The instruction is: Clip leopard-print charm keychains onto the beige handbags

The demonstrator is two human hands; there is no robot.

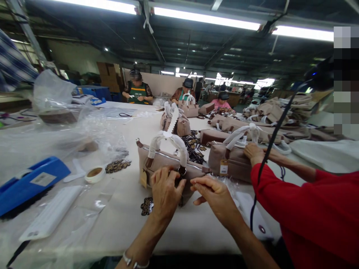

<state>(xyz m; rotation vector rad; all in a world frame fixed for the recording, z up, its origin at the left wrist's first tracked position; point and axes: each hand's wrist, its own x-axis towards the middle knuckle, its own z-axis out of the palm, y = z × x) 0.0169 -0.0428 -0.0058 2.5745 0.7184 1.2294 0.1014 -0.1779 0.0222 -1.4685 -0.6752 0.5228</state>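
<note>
Long white fluorescent tubes (207,18) are glaring overhead while the dark metal roof (185,46) is lying dim. Distant bright openings (265,83) are washing out. Crumpled clear plastic sheeting (99,204) is throwing back small glints. Wide-angle distortion is stretching the blurred blue-and-white checked cloth (15,61) leftmost; coarse pixel blocks (346,80) are masking the upper right.
</note>
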